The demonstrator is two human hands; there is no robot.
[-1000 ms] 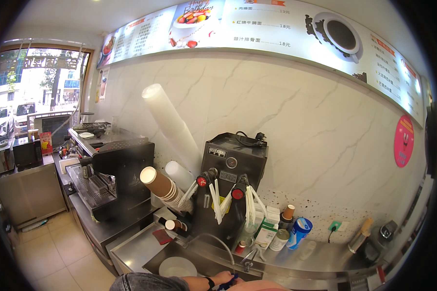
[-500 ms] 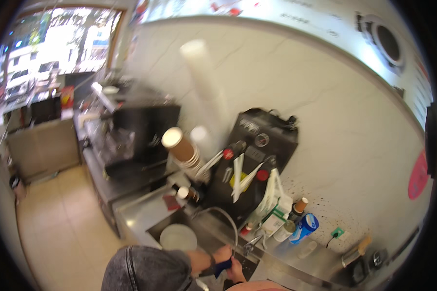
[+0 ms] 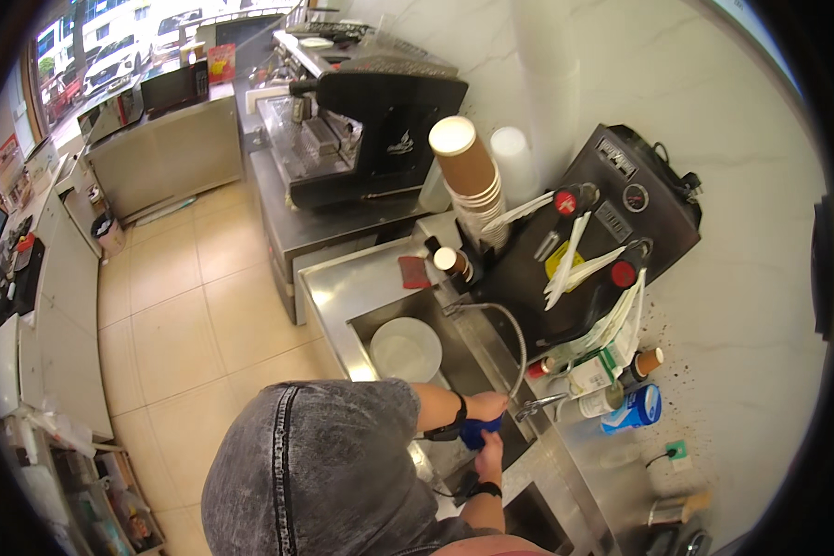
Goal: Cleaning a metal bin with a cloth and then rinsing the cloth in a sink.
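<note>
A blue cloth (image 3: 477, 433) is bunched between my two hands over the metal sink (image 3: 357, 324). My left hand (image 3: 487, 406) is closed on its upper end, beside the foot of a curved hose (image 3: 521, 345). Lower down, my right hand (image 3: 491, 450) grips the same cloth from the near side. Both wrists carry dark bands. A round whitish tub (image 3: 406, 349) sits in the basin left of my hands. To the right of my left hand is a chrome tap (image 3: 539, 404). Whether water runs onto the cloth I cannot make out.
Behind the sink stands a black machine (image 3: 612, 222) with white strips hanging from its red-capped knobs. Stacked paper cups (image 3: 473, 171), a red sponge-like pad (image 3: 414, 272) and a blue canister (image 3: 633, 409) are around the basin. A coffee machine (image 3: 380, 130) occupies the far counter.
The view has swung, so my hands and the sink sit higher in the picture and more floor shows at left. Both hands remain on the blue cloth.
</note>
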